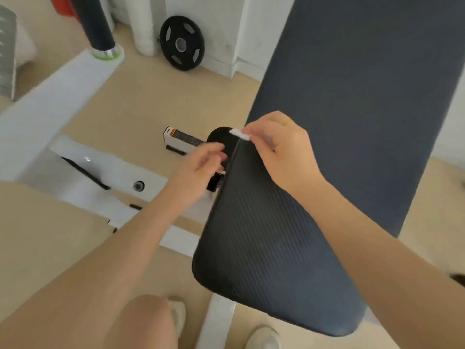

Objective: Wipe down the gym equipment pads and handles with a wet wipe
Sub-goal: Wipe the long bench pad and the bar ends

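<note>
Right hand [279,149] pinches a small folded white wet wipe [240,134] between thumb and fingertips, held just above the far end of the black seat pad [264,248], near the seam where it meets the tilted grey back pad [364,96]. Left hand [198,167] hovers beside the pad's left edge, fingers loosely curled and blurred; cannot tell whether it holds anything. Step in hand, as judged: readying the wipe. To do it well, unfold it with both hands into a flat sheet so more wet surface meets the pad, then press flat and stroke along the ribbing, overlapping passes, edges and seam included. Wipe looks compact, still folded, clean white. Seat pad is dark, finely ribbed, with rounded corners; the ribs may trap grime. White frame [63,102] and weight plate [181,43] lie beyond.
</note>
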`<state>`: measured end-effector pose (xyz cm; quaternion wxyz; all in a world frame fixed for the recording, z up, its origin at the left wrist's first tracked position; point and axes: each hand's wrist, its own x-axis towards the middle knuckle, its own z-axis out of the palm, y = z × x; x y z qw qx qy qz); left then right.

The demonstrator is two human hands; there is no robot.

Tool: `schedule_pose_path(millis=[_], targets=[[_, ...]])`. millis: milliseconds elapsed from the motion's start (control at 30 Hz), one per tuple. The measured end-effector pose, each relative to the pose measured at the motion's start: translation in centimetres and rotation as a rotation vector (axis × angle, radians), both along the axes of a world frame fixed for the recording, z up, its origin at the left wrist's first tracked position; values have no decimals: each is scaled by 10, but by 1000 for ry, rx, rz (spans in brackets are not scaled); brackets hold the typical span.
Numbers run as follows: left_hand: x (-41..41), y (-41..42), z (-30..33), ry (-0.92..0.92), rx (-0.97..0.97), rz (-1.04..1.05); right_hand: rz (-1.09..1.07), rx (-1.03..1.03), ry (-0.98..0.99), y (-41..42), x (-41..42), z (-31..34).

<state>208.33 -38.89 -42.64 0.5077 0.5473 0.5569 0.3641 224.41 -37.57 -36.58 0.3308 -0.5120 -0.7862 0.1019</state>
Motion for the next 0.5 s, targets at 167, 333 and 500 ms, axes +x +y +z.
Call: schedule_pose_path(millis=[167,333,500], targets=[[0,-18,15,52,-188,-130,323,-139,-641,32,-25,22],[4,-19,23,72,-329,-46,632,-312,-1094,39,-41,25],[-2,-5,28,123,-384,-135,646,-351,-1224,86,-36,55]])
